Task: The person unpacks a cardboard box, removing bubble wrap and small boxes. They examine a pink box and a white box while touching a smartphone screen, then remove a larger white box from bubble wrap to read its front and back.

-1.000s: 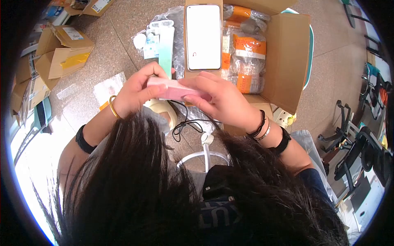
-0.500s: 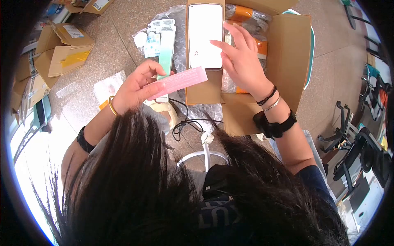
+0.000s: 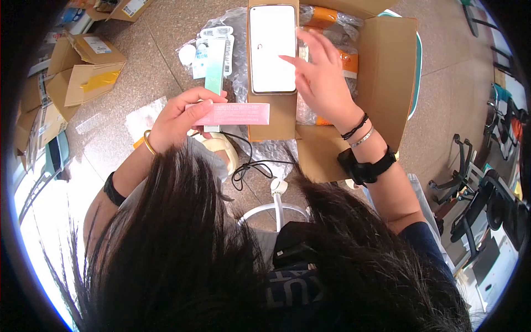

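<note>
Head view, speckled floor (image 3: 149, 61), carton (image 3: 387, 83) (phone (image 3: 270, 72) atop)

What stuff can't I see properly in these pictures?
All in the head view:
Pink box: its words are too small to read.
Phone screen: mostly plain white; the little mark is too tiny to tell.
Packets: some are hidden behind the right hand.
Green box: part is covered by the left hand and pink box.

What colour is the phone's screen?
The phone's screen is mostly white, best seen in the head view.
</note>
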Available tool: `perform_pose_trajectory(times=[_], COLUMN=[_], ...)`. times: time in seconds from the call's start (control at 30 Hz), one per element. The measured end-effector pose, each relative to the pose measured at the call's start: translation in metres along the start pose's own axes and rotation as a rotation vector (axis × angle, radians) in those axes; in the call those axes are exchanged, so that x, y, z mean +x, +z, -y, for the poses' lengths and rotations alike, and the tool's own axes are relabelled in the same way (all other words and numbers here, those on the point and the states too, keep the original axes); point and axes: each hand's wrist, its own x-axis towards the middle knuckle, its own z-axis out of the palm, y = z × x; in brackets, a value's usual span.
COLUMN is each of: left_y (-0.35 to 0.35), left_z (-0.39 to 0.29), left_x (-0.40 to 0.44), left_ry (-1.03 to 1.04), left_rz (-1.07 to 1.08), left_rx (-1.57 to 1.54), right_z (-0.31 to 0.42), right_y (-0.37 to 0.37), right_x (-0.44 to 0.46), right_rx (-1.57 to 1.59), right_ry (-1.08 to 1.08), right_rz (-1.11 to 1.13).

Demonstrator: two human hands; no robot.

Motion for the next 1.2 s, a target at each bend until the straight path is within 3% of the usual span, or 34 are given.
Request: perform_pose_trajectory(times=[0.07, 0.17, 0.27, 0.4, 0.47, 0.57, 0.77, 0.97, 1.2], left_y=[0.000, -0.002, -0.002, 0.000, -0.003, -0.003, 0.004, 0.004, 0.004], left_z=[0.000, 0.002, 0.002, 0.003, 0.004, 0.003, -0.004, -0.005, -0.004], left_x=[0.000, 0.002, 0.002, 0.002, 0.002, 0.002, 0.000, 0.000, -0.001], left_ry=[-0.013, -0.024, -0.018, 0.007, -0.002, 0.000, 0.027, 0.018, 0.056], left_rz=[-0.008, -0.007, 0.044, 0.053, 0.074, 0.107, 0.098, 0.112, 0.107], left_rx=[-0.003, -0.034, -0.070, -0.052, -0.029, -0.042, -0.024, 0.066, 0.073], right_z=[0.000, -0.002, -0.002, -0.002, 0.000, -0.001, 0.000, -0.004, 0.001], right_y=[0.004, 0.004, -0.006, -0.001, 0.003, 0.005, -0.006, 0.004, -0.004], right_x=[0.004, 0.007, 0.003, -0.001, 0.001, 0.003, 0.003, 0.004, 0.001], right_rx=[-0.035, 0.037, 0.080, 0.056, -0.002, 0.002, 0.057, 0.005, 0.086], right_ry=[0.157, 0.130, -0.047, -0.022, 0.131, 0.155, -0.036, 0.118, -0.048], right_rz=[-0.193, -0.197, 0.006, -0.002, -0.145, -0.193, 0.017, -0.167, -0.007])
